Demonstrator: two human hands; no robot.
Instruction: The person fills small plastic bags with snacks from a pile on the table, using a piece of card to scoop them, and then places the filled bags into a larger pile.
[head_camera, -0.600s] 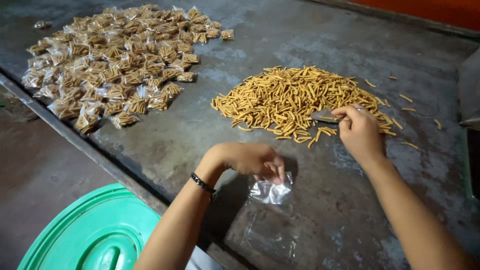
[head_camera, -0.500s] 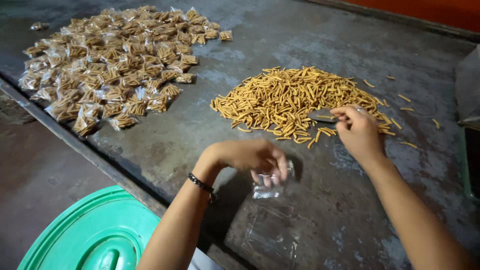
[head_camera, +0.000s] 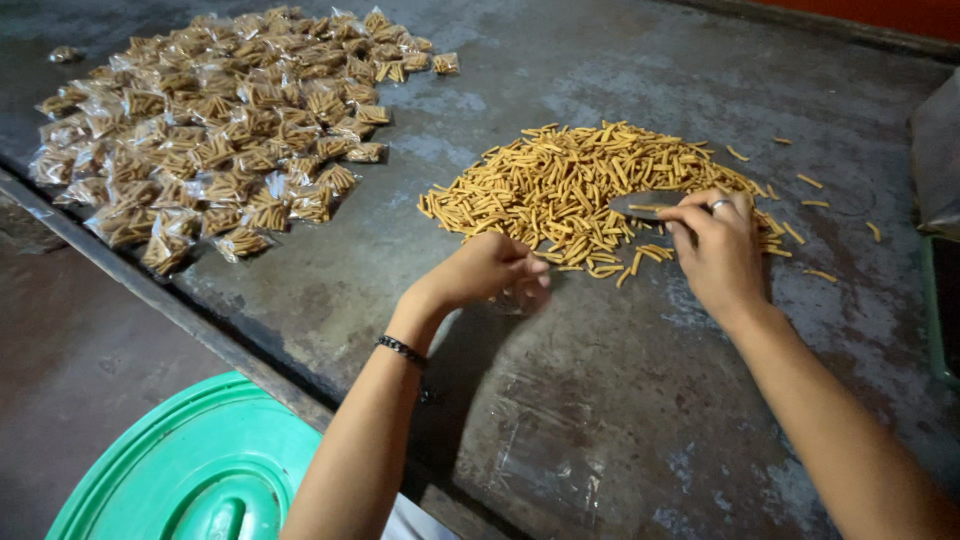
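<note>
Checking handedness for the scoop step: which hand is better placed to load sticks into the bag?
Probably right. The right hand holds a flat metal scoop at the edge of the loose snack sticks. The left hand is occupied by a small clear bag.

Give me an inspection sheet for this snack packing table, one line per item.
Surface: dark, worn metal table, stained and scuffed.
Job's things: loose pile of yellow snack sticks; small clear bag under the left hand, mostly hidden; flat metal scoop at the pile's edge.
Clutter: heap of filled packets at far left; stray sticks at right.
Grippers: left hand closed over the bag; right hand grips the scoop.
Cables: nothing seen.
Surroundings: green plastic lid below the table edge; reddish floor.
</note>
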